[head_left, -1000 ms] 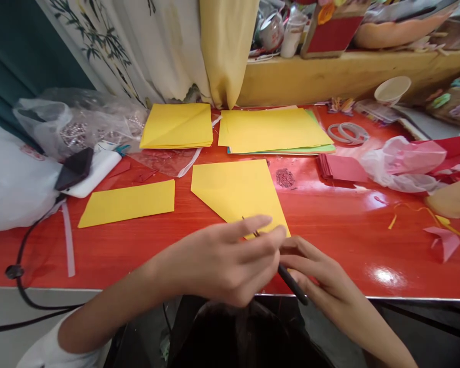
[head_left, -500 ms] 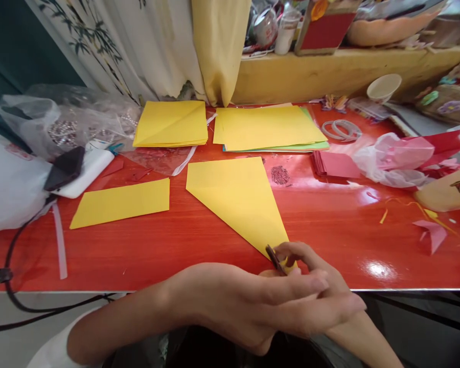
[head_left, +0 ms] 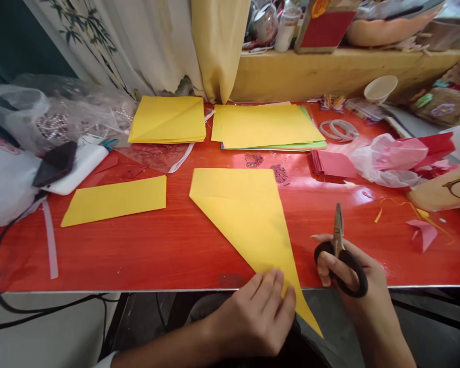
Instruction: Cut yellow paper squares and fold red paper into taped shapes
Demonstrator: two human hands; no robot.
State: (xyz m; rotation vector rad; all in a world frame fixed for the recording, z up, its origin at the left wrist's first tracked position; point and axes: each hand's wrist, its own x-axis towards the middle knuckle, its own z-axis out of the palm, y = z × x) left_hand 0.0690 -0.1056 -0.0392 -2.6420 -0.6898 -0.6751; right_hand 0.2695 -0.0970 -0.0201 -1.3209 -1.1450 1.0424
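A folded yellow sheet of paper (head_left: 237, 204) lies on the red table, slanted on its left side, its narrow tip hanging past the front edge. My left hand (head_left: 258, 312) rests on the lower part of this sheet, fingers close together and laid on its surface. What lies under the palm is hidden. To the right of the paper, my right hand (head_left: 362, 276) is closed round the black handles of a pair of scissors (head_left: 339, 230). The blades point upward and away, apart from the paper. Left of the sheet lies a yellow paper strip (head_left: 117, 199) with one slanted end.
Stacks of yellow paper (head_left: 168, 120) and yellow and green sheets (head_left: 268, 125) lie at the back. Red paper pieces (head_left: 332, 163) and a crumpled plastic bag (head_left: 391, 158) are at right. A phone (head_left: 55, 163) rests at left. The table's front edge (head_left: 157, 291) runs below.
My hands have moved apart: the right went right with the scissors, now fully visible. My left hand has turned over onto the paper. The sheet has slid toward me, its tip past the table edge.
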